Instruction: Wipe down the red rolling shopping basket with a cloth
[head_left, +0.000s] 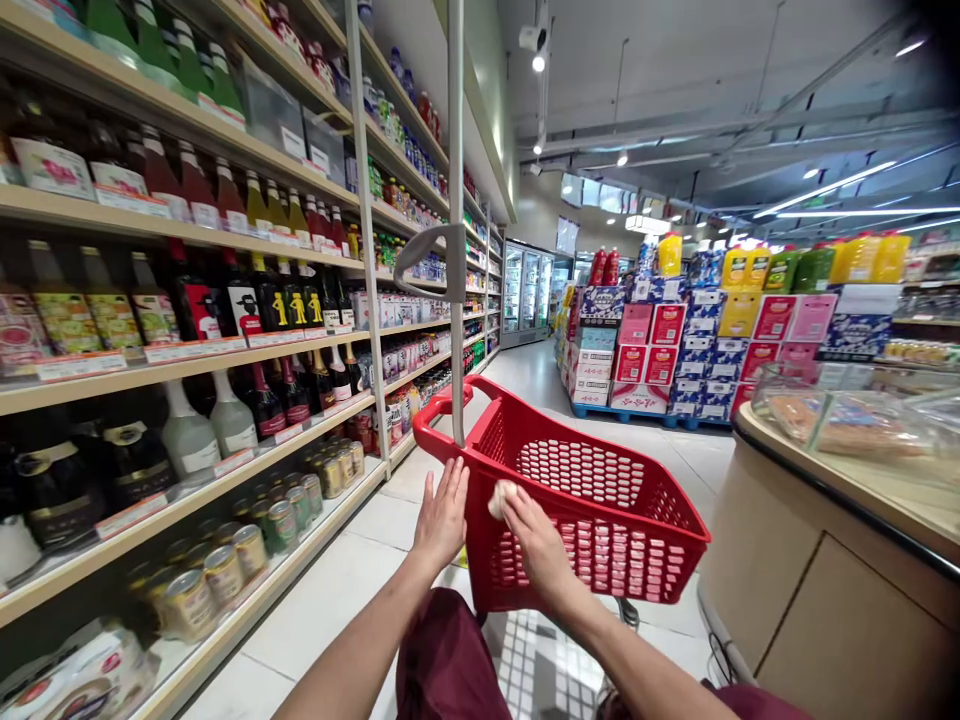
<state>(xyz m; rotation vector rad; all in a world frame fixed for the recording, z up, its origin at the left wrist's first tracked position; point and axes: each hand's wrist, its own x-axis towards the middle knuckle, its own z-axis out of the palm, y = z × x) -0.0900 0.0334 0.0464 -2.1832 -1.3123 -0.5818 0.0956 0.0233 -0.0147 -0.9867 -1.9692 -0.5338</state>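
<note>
A red plastic shopping cart with perforated sides stands in front of me. A tall grey pole with a grey loop handle rises at its left end. My left hand lies with fingers stretched out against the cart's left end, just below the rim; it holds nothing. My right hand pinches a small crumpled white cloth against the near side panel. Whether it is cloth or tissue is hard to tell. The palm side of both hands is hidden.
Shelves of bottles and cans run along the left. On the right stands a rounded counter with packaged food on top. Stacked drink cartons sit on blue pallets ahead. Pale tiled floor runs between, with a cable by the counter.
</note>
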